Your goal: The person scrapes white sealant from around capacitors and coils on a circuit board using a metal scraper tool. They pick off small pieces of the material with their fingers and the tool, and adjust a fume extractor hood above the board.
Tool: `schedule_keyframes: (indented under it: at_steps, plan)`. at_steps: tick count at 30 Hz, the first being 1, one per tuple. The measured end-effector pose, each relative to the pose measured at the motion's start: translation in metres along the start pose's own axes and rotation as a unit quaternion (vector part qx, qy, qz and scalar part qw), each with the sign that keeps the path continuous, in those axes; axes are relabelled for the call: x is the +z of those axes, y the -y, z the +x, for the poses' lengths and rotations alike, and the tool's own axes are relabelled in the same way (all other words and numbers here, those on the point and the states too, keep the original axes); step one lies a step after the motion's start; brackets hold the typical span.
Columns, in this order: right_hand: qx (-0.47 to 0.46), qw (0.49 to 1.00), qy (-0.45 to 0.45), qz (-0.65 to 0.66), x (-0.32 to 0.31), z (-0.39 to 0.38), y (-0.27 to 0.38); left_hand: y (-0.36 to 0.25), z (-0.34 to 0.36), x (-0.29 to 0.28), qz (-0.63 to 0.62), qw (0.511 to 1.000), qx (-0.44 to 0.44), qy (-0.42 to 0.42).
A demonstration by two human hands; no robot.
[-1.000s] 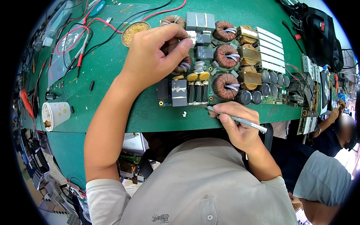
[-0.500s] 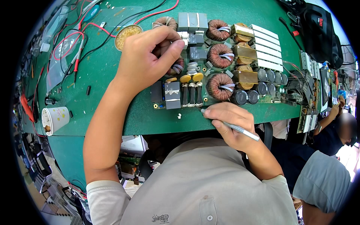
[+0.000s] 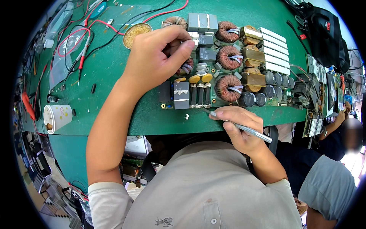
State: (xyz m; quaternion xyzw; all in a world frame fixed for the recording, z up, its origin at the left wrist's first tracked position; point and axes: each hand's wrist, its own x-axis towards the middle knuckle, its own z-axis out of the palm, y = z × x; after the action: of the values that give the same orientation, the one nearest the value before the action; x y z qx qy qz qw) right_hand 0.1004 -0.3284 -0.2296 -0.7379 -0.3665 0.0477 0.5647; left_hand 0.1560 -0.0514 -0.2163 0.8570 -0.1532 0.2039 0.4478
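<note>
A green circuit board [image 3: 213, 104] lies on the bench, crowded with copper-wound toroid coils [image 3: 229, 57], grey block capacitors [image 3: 181, 95] and yellow disc parts [image 3: 195, 79]. My left hand [image 3: 160, 57] is over the board's left side, thumb and forefinger closed beside a white block part [image 3: 193, 37]. Whatever lies between those fingertips is hidden. My right hand [image 3: 240, 124] grips a slim silver craft knife [image 3: 251, 132] like a pen, its thin dark tip pointing left, close to the board's near edge. A small white scrap [image 3: 187, 116] rests on the bench just left of that tip.
A round tin of amber material [image 3: 136, 33] stands behind my left hand. Red and black test leads [image 3: 82, 57] and a paper cup [image 3: 58, 118] are at left. White heat-sink bars [image 3: 272, 51], more boards and a black bag [image 3: 324, 34] fill the right. Another person sits there.
The whole view has shifted slightly, so the board appears a little further right. The knife's thin tip shows more clearly now. My left hand keeps its closed pose over the board.
</note>
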Motion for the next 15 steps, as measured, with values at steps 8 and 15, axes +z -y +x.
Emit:
schedule_keyframes:
  at_steps: [8,15]
  plan:
    - [0.004,0.999,0.003,-0.037,0.004,0.006,0.008,0.001,0.000,-0.002,0.004,1.000,0.013,-0.001]
    - [0.031,0.996,0.002,-0.085,0.010,0.023,0.027,0.002,-0.001,-0.001,-0.004,1.000,0.015,0.004]
